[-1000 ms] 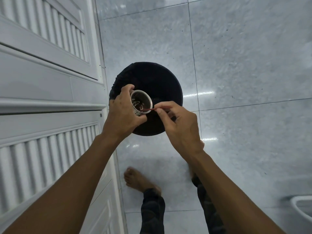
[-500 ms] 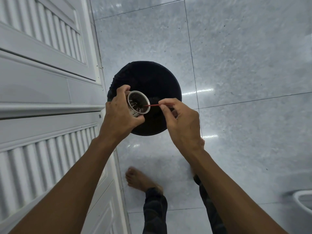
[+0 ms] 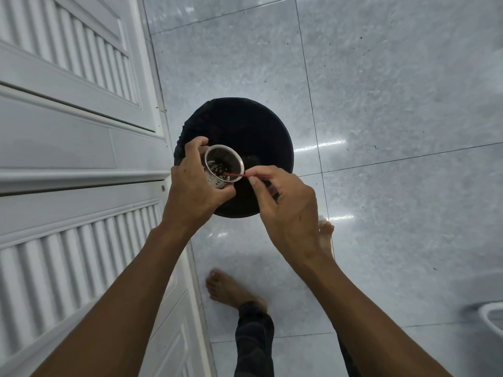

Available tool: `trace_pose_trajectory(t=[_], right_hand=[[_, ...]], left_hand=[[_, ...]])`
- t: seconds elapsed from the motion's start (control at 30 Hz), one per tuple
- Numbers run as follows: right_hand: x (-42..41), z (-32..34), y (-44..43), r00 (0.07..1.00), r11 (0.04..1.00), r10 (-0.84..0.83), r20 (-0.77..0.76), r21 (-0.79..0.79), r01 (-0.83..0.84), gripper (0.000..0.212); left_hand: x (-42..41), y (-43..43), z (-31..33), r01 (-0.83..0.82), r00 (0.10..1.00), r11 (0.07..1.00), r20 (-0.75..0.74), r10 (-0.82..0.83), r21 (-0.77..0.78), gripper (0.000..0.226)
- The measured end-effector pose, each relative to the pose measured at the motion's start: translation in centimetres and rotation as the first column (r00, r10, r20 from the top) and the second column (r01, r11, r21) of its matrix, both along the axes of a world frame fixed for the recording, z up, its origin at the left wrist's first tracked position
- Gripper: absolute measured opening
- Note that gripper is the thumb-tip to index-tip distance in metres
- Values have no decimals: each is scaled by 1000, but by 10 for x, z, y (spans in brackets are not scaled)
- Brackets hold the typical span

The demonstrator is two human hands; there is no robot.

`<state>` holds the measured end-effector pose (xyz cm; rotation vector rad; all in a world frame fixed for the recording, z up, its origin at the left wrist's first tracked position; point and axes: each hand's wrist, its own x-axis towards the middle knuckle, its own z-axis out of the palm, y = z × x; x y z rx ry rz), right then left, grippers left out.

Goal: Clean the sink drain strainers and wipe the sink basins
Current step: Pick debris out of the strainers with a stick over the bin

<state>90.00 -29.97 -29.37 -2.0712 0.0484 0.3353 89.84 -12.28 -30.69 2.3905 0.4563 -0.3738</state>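
Observation:
My left hand (image 3: 194, 189) grips a small steel drain strainer (image 3: 221, 165), a perforated cup tilted with its open mouth facing up and right. Dark residue clings inside it. My right hand (image 3: 285, 205) pinches a thin red stick (image 3: 236, 174) between thumb and forefinger, and the stick's tip reaches over the rim into the strainer. Both hands hover above a round black bin (image 3: 253, 123) lined with a dark bag that stands on the floor.
A white louvred door (image 3: 68, 126) runs along the left, close to the bin. Grey glossy floor tiles (image 3: 394, 104) spread to the right. My bare feet (image 3: 228, 288) stand below the bin. A white rim of some fixture (image 3: 490, 319) shows at the lower right edge.
The red stick's tip has shifted lower inside the strainer, and the strainer has turned slightly in my left hand. The view has drifted a little; both hands stay over the bin.

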Motion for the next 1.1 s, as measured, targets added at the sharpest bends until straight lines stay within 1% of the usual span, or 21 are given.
trace_pose_trajectory(t=[0.07, 0.13, 0.27, 0.37, 0.43, 0.47, 0.6, 0.77, 0.97, 1.1], right_hand=[[2, -1, -3, 999, 998, -35, -10, -43, 35, 20], [5, -1, -5, 998, 998, -59, 1, -33, 59, 20], [-2, -1, -1, 1000, 1000, 20, 18, 11, -20, 19], [-4, -7, 1, 998, 995, 65, 23, -71, -63, 20], [-1, -12, 2, 997, 989, 65, 51, -133, -58, 19], [1, -13, 4, 997, 990, 57, 52, -134, -49, 19], [0, -14, 9, 997, 995, 53, 63, -87, -47, 19], [-4, -11, 18, 999, 999, -17, 43, 30, 16, 20], [0, -18, 20, 989, 991, -123, -79, 44, 127, 19], [-9, -13, 20, 985, 987, -142, -98, 65, 148, 20]], left_hand=[[-1, -1, 2, 4, 1000, 1000, 3, -4, 5, 96], [-2, -1, 3, 16, 1000, 1000, 3, -16, 7, 97], [-2, 2, 1, 33, 999, 999, -8, -33, 25, 100], [-4, 5, 0, 80, 997, 996, -4, -80, 48, 100], [-5, 9, -1, 117, 993, 991, -5, -117, 65, 98], [-5, 10, -2, 123, 992, 990, -6, -123, 67, 97], [-4, 15, -5, 106, 994, 993, -16, -105, 61, 97], [-2, 15, -8, 77, 997, 997, -16, -76, 13, 98], [-3, 16, -7, 49, 999, 999, 16, -50, 14, 96], [-3, 20, -8, 46, 999, 999, 24, -47, 17, 96]])
